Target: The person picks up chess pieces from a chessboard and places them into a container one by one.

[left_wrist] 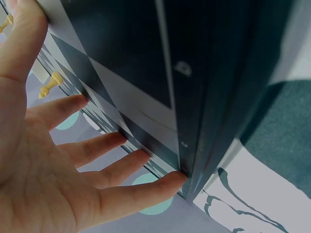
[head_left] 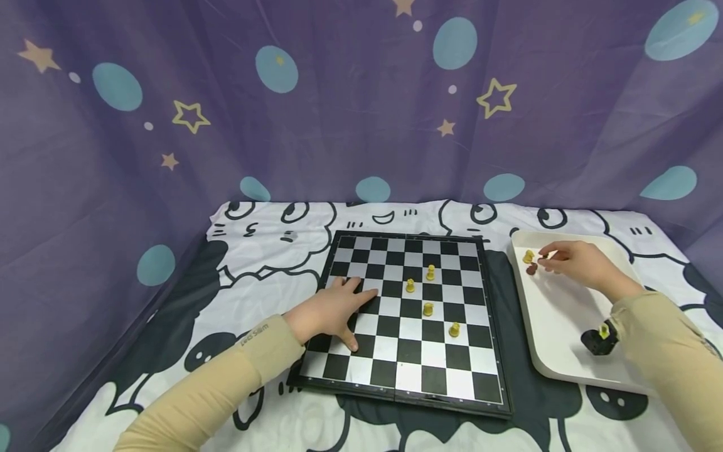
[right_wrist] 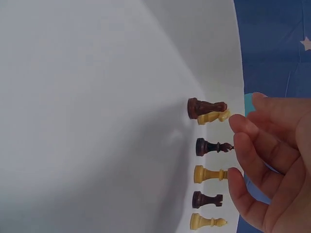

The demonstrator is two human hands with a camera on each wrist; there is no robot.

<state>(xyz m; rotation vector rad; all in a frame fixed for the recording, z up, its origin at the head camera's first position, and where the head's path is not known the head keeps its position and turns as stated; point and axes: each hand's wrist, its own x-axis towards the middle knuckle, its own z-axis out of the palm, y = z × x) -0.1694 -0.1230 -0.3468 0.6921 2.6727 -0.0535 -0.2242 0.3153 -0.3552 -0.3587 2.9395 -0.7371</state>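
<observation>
My left hand [head_left: 333,307] rests with spread fingers on the left side of a black-and-white chessboard [head_left: 395,397]. In the left wrist view its fingertips [left_wrist: 175,178] touch the squares near the board's edge. Several yellow chess pieces stand right of it, among them one pawn [head_left: 410,285]. My right hand [head_left: 582,267] hovers over a white tray [head_left: 531,339], fingers loosely bent. Yellow and brown chess pieces stand in the tray in a row, including a dark bishop [right_wrist: 211,146] and a dark rook [right_wrist: 206,199]. The fingertips are right at the tops of the pieces; nothing shows between them.
A black wrist device [head_left: 600,339] sits at the right cuff, over the tray. The patterned white-and-dark cloth [head_left: 271,251] lies under board and tray. Behind them hangs a purple curtain [head_left: 350,125] with stars and blue ovals.
</observation>
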